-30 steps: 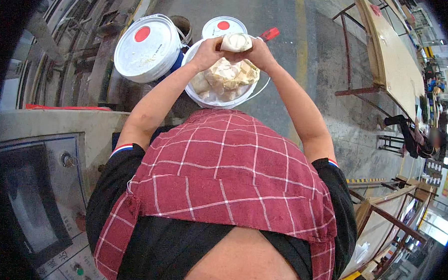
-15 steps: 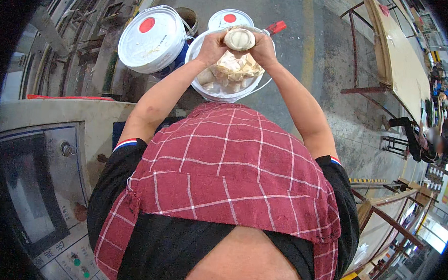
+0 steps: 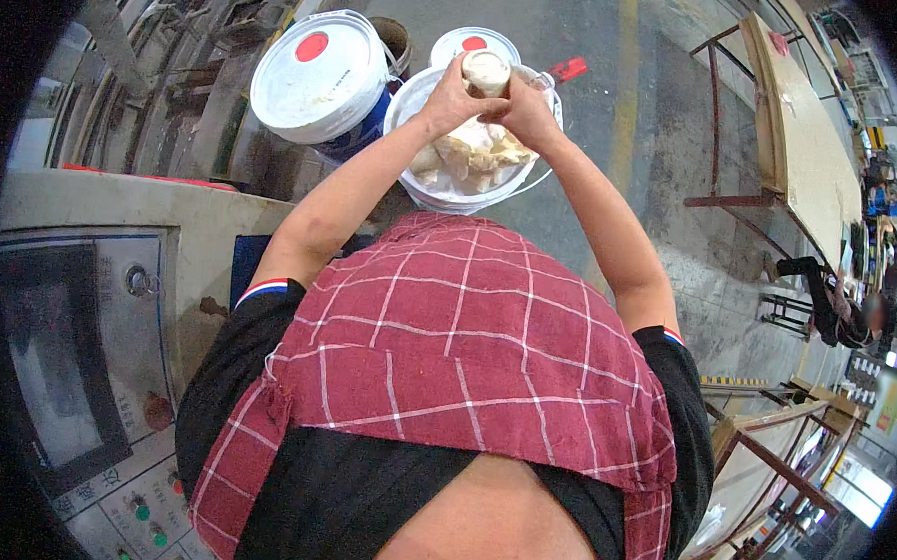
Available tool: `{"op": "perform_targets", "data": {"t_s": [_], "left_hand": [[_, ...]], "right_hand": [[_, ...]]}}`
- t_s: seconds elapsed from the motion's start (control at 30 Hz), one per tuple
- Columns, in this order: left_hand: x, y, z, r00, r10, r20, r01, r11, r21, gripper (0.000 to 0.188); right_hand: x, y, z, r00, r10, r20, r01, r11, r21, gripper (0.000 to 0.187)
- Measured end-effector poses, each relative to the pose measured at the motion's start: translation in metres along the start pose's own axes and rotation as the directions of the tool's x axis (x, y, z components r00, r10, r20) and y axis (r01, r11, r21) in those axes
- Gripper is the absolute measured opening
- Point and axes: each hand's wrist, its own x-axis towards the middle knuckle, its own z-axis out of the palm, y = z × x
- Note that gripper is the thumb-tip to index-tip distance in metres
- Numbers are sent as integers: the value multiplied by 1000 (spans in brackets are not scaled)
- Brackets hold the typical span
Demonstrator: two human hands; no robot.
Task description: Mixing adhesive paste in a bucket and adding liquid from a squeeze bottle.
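Observation:
A round, whitish, cup-shaped thing (image 3: 486, 71) is held between my two hands over an open white bucket (image 3: 459, 200). My left hand (image 3: 450, 105) wraps its left side, thumb and fingers pressed against it. From the right, my right hand (image 3: 528, 111) grips it lower down, and the fingers of both hands meet below it. Its exact kind does not show, and its underside is hidden by my hands. Inside the bucket lies a cream-coloured, flaky, crusted mass (image 3: 484, 156) with white stuff around it.
Left of the open bucket stands a blue bucket with a white lid (image 3: 312, 86); a brown pail (image 3: 391, 39) is behind it. A second white lid (image 3: 476, 43) lies beyond. A red-handled tool (image 3: 568, 69) rests at the bucket's right rim. A control panel (image 3: 75, 354) is at left.
My hands have drawn closer together, their fingers now meeting below the whitish thing. It has turned and shows a smaller, rounder face. The whole view has shifted slightly.

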Motion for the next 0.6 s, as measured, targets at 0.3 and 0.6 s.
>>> {"op": "perform_targets", "data": {"t_s": [0.3, 0.6], "left_hand": [[13, 3, -13, 995, -1, 96, -7, 996, 93, 92], [1, 11, -8, 998, 53, 24, -56, 987, 151, 53]], "right_hand": [[20, 43, 19, 985, -117, 129, 81, 963, 257, 98], [5, 21, 6, 996, -53, 78, 24, 942, 336, 63]]}}
